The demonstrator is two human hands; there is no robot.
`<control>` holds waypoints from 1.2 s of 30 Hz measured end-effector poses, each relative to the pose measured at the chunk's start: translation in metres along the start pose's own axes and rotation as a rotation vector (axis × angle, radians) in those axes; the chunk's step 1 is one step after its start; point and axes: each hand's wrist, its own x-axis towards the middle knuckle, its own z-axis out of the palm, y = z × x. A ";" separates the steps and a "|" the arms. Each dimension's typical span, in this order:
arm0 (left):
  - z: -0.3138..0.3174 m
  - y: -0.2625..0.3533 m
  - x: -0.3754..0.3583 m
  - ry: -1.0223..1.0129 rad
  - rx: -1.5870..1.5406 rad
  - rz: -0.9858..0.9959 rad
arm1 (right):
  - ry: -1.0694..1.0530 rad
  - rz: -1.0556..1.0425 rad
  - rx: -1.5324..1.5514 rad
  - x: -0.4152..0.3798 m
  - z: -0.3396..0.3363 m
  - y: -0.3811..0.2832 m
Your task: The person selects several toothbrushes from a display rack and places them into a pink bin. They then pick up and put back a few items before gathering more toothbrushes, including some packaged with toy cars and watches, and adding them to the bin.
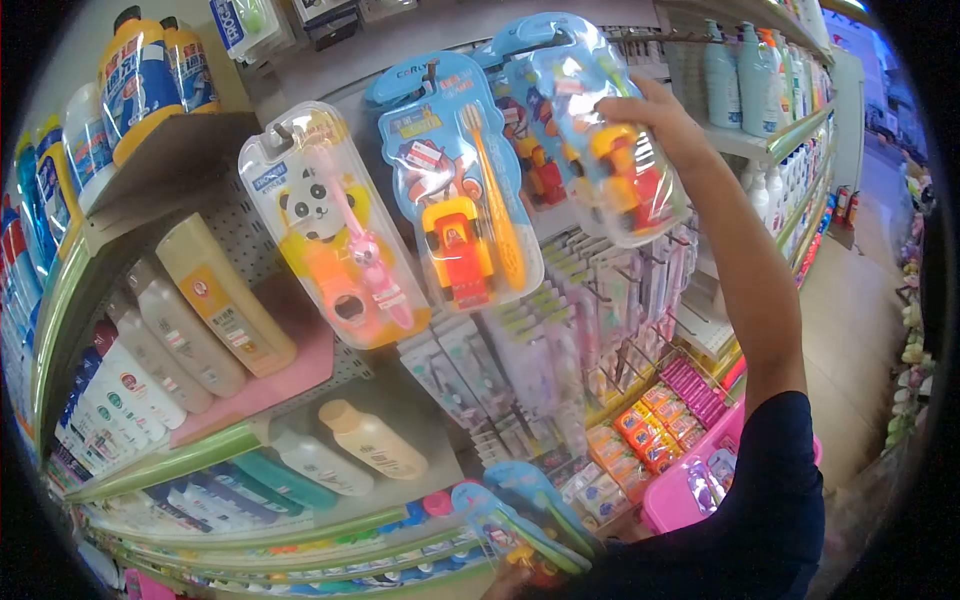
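My right hand (655, 118) is raised to the display hooks and grips the right edge of a clear blister pack (590, 120) holding a child's toothbrush and a red and yellow toy car. To its left hang a similar blue-backed pack (455, 180) with an orange toy car and a panda pack (330, 225) with a pink brush. At the bottom edge, only part of my left hand (506, 582) shows, holding a small stack of blue toothbrush packs (520, 520) low in front of me.
Shampoo and lotion bottles (215, 295) fill the green-edged shelves at left. Several adult toothbrush packs (560, 330) hang below the toy packs. A pink basket (672, 510) sits beside my right arm. More bottles (740, 75) line the upper right shelf, and the aisle floor (850, 330) runs along the right.
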 end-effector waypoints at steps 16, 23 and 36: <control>-0.033 0.003 0.006 -0.104 -0.001 -0.043 | 0.182 0.195 0.251 -0.004 -0.029 0.002; -0.041 0.009 0.010 -0.130 -0.005 -0.049 | 0.172 0.061 0.036 -0.019 -0.008 -0.034; -0.050 0.018 0.027 -0.256 0.065 0.040 | 0.500 0.890 0.353 -0.346 0.048 0.106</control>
